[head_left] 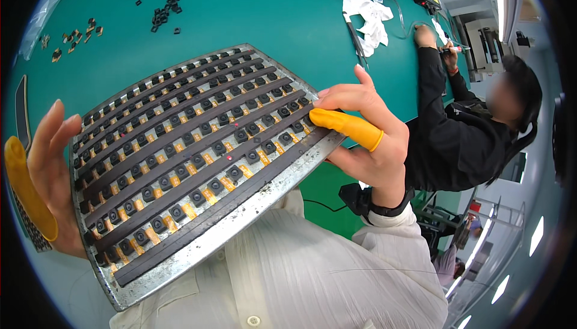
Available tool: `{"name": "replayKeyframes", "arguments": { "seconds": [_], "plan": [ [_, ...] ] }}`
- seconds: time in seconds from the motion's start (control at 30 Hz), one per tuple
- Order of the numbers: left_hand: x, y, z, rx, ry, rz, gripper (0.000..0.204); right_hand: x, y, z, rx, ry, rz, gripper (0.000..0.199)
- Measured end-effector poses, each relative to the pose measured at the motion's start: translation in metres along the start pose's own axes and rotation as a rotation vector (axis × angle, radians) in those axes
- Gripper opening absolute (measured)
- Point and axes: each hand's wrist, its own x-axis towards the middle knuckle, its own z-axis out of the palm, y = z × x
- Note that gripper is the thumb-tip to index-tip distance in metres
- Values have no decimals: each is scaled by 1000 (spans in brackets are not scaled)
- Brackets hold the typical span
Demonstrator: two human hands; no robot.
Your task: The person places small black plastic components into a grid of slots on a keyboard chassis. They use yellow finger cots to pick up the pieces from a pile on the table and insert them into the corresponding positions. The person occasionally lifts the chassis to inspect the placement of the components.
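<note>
Holding the metal tray [198,251] up off the green bench [252,10], tilted, close to the chest. Left hand [45,179] clasps the tray's left edge, fingers spread fairly wide, yellow finger cot [27,191] on one. Right of that, rows of small black camera modules [198,143] w/ orange flex tails sit between dark strips across the tray. Right hand [366,143] pinches the tray's right edge, cot-covered thumb [348,126] on top. Judging by looks — stiff plate, probably light-ish, but parts are loose-seated and fragile; grip bare rims only, both sides. Right of the tray, a co-worker [463,130] in black leans over the bench.
</note>
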Motion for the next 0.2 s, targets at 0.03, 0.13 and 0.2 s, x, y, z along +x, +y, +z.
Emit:
{"name": "replayKeyframes", "arguments": {
  "seconds": [0.03, 0.13, 0.2],
  "plan": [
    [-1, -1, 0, -14, -2, -4, 63, 1, -1, 1, -11, -1, -8, 32],
    [-2, 3, 3, -50, -7, -20, 65, 5, -3, -2, -34, -61, -49, 28],
    [-3, 7, 5, -62, -9, -28, 65, 8, -4, -7, -58, -126, -86, 28]
  ]
}}
